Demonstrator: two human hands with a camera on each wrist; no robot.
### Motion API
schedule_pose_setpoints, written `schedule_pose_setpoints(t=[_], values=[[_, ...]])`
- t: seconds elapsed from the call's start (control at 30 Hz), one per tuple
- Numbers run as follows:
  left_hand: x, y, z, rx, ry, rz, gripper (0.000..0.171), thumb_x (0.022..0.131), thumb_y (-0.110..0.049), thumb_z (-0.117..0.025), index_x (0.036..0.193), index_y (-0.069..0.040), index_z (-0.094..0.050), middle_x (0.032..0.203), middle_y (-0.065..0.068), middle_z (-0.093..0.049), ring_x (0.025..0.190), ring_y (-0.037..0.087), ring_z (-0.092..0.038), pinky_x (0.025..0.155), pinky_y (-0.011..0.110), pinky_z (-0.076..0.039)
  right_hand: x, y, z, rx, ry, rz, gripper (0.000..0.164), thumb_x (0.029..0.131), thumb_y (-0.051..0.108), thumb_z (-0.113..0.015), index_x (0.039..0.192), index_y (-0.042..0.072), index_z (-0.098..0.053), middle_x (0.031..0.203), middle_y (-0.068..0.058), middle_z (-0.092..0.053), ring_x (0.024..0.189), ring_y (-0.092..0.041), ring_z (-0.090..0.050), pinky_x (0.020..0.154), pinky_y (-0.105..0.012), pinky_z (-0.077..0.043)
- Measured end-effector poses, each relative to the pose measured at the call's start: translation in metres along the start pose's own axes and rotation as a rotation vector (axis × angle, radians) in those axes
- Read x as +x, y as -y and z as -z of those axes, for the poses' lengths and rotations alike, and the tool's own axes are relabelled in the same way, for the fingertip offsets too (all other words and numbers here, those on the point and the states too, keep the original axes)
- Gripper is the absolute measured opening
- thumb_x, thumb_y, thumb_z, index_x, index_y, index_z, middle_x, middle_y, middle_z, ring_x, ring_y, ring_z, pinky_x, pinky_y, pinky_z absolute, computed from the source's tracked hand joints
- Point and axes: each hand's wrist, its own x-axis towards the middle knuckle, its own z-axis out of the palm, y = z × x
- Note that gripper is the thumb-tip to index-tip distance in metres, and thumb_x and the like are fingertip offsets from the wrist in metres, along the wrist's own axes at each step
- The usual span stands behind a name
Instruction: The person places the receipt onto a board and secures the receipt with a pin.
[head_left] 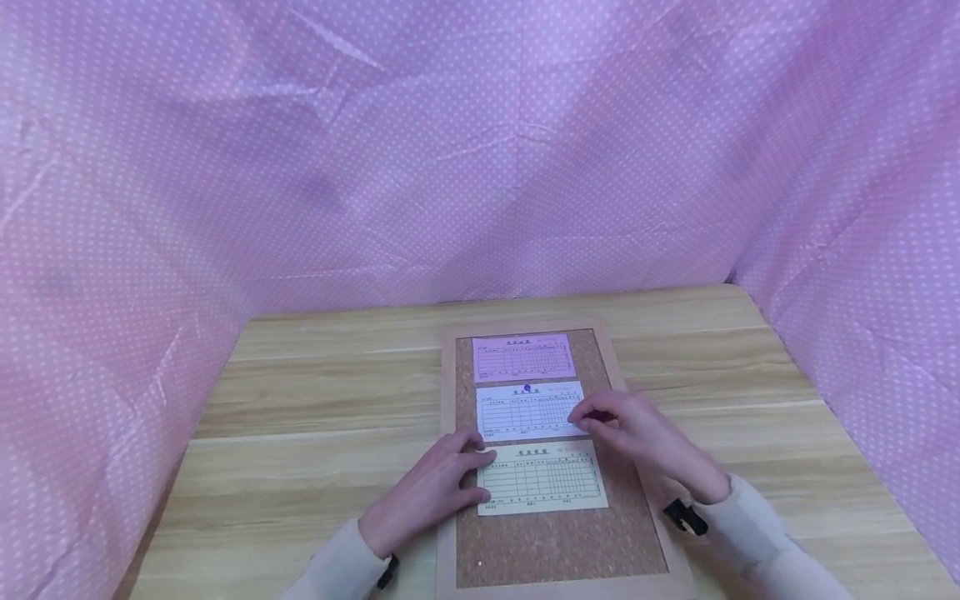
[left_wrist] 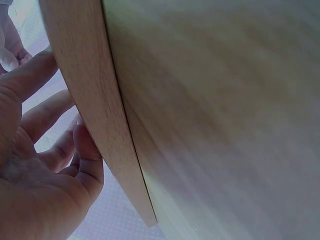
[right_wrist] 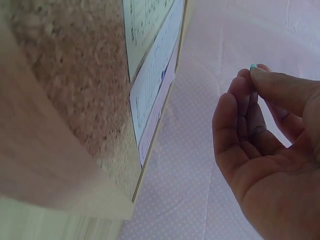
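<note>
A framed cork board (head_left: 555, 546) lies on the table with three printed slips in a column. The top one is a pink slip (head_left: 495, 364), the middle a white slip (head_left: 497, 414), the lowest a pale yellow slip (head_left: 517, 479). At the white slip's top edge sits a purple pushpin (head_left: 527, 387). My left hand (head_left: 431, 483), fingers spread, rests its fingertips at the left edge of the yellow slip. Over the white slip's right side, my right hand (head_left: 645, 429) pinches a small green pushpin (right_wrist: 253, 66) between thumb and forefinger; most of it is hidden.
The wood-grain table (head_left: 322, 392) extends to both sides of the board. A pink dotted cloth (head_left: 480, 167) hangs behind and beside the table. The board's raised wooden frame (left_wrist: 90, 75) runs beneath my left hand. Black straps (head_left: 686, 517) sit at my wrists.
</note>
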Motion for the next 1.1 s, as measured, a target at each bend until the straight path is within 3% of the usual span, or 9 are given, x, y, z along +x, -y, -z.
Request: schedule_pose_setpoints(t=[0.37,0.8,1.1], values=[[0.0,0.0,0.001,-0.005,-0.008,-0.017,0.054,0.086,-0.03,-0.085,0.13,-0.004,-0.071,0.126,0.005,-0.058,0.103,0.015,-0.053,0.094,0.033,-0.048,0.006,0.008,-0.009,0.039,0.074,-0.07,0.013,0.094,0.002,-0.072,0.105,0.008,-0.076,0.101,-0.003,-0.074,0.089,-0.008,-0.064,0.08,-0.029,-0.057],[0.0,0.001,0.0,0.001,-0.013,-0.029,0.053,0.086,-0.03,-0.085,0.129,-0.003,-0.072,0.126,0.006,-0.058,0.105,0.017,-0.055,0.094,0.034,-0.049,0.014,0.006,-0.018,0.069,0.113,-0.033,0.006,0.096,0.007,-0.072,0.101,0.007,-0.075,0.094,0.002,-0.073,0.083,-0.005,-0.063,0.075,-0.027,-0.055],[0.001,0.001,0.001,-0.001,0.0,-0.021,0.053,0.087,-0.031,-0.085,0.131,-0.005,-0.071,0.127,0.005,-0.058,0.105,0.016,-0.054,0.094,0.034,-0.048,0.019,0.003,-0.023,0.125,0.174,-0.063,0.007,0.097,0.007,-0.071,0.101,0.01,-0.075,0.092,0.006,-0.072,0.082,-0.006,-0.065,0.076,-0.027,-0.056]])
